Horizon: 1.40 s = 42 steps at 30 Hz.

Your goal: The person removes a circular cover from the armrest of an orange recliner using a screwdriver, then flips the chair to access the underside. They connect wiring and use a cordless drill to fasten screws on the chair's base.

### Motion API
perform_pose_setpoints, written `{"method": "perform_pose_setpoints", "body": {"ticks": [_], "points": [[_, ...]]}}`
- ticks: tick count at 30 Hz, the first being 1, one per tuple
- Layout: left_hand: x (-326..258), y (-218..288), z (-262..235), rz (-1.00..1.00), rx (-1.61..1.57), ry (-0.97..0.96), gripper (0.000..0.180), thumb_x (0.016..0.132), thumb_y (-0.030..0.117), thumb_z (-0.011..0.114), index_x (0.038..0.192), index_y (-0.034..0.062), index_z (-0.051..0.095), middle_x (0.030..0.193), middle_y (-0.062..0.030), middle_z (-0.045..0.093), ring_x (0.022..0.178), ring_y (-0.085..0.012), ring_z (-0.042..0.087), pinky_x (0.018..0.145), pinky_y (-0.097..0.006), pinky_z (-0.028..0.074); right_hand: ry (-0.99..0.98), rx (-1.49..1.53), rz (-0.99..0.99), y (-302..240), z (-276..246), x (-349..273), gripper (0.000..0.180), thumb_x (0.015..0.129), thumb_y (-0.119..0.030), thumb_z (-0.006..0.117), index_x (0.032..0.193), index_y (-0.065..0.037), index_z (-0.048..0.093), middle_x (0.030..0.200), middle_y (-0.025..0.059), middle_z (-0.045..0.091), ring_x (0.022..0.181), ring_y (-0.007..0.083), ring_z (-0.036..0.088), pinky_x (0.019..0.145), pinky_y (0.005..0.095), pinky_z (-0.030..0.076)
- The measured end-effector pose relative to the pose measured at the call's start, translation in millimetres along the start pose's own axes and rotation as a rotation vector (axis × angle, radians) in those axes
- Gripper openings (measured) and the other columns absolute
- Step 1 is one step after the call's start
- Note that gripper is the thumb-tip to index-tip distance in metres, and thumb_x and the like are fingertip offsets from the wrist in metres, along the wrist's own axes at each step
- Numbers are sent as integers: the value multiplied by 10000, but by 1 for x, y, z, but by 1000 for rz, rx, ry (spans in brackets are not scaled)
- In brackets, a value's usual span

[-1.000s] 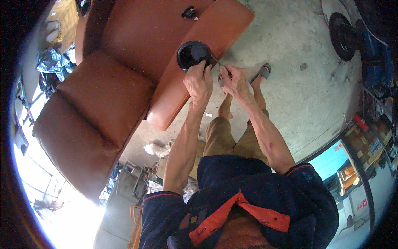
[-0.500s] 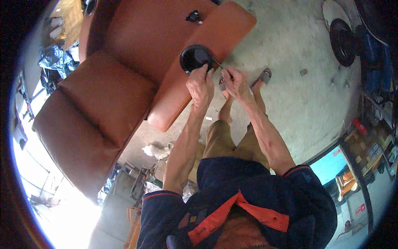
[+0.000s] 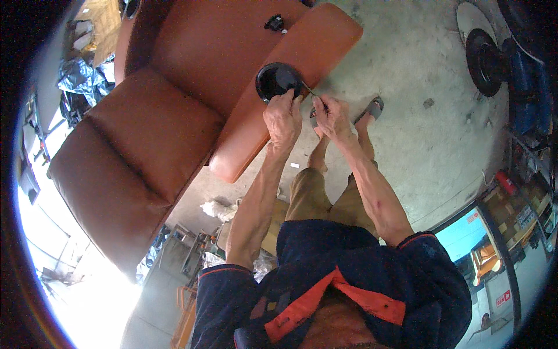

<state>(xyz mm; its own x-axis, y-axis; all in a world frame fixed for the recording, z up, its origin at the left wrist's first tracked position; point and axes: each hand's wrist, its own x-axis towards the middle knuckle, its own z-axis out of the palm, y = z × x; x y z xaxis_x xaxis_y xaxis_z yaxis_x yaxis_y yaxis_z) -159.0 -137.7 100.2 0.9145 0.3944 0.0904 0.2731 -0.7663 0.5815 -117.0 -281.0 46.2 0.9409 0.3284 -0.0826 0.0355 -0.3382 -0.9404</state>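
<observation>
On the left spreads a brown leather reclining chair, its long padded brown armrest slanting up to the right, with 1 small black fitting lying on the seat beyond it. The round, glossy black cup-shaped insert sits at the armrest, its near rim pinched by the fingers of the left hand. Just right of it, the right hand has its fingers closed around a thin, dark rod-like tool angled toward the insert's right edge, though whether the tip touches I cannot tell.
</observation>
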Motion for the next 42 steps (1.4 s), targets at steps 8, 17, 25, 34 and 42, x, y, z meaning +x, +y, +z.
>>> {"method": "perform_pose_setpoints", "body": {"ticks": [8, 17, 25, 34, 42], "points": [[1, 3, -3, -7, -85, 63, 241, 868, 138, 749, 1042, -28, 734, 861, -210, 704, 793, -370, 692, 726, -426, 554, -37, 38, 30, 0, -2, 3, 184, 950, -134, 661, 822, -3, 643, 683, 245, 611, 600, 411, 622, 549, 464, 445], [34, 8, -26, -323, 167, 67, 515, 853, 89, 741, 1315, -25, 543, 1277, -280, 519, 1213, -441, 501, 1034, -524, 413, -151, -105, 185, -15, -12, 2, 273, 999, -209, 620, 834, 7, 636, 675, 183, 640, 595, 317, 647, 570, 407, 492], [73, -24, -28, -412, 309, -106, 329, 781, 33, 715, 1095, -6, 626, 1090, -246, 642, 1032, -463, 634, 888, -544, 511, -104, -99, 89, -34, -29, 13, 362, 985, -282, 633, 773, 12, 625, 587, 198, 547, 504, 338, 529, 526, 443, 413], [85, -30, -32, -464, 269, -152, 225, 744, 20, 625, 954, 19, 706, 986, -236, 718, 964, -438, 689, 869, -539, 540, 5, -339, -22, -91, 0, 60, 212, 906, -183, 720, 958, 8, 645, 925, 193, 694, 836, 365, 703, 740, 475, 548], [90, -45, -33, -451, 197, -219, 274, 714, 33, 633, 971, 35, 726, 976, -236, 718, 964, -450, 693, 847, -519, 570, -194, -745, 270, -110, 39, 88, 290, 849, -177, 761, 1032, 2, 624, 1054, 211, 653, 918, 411, 709, 830, 465, 584]]}}
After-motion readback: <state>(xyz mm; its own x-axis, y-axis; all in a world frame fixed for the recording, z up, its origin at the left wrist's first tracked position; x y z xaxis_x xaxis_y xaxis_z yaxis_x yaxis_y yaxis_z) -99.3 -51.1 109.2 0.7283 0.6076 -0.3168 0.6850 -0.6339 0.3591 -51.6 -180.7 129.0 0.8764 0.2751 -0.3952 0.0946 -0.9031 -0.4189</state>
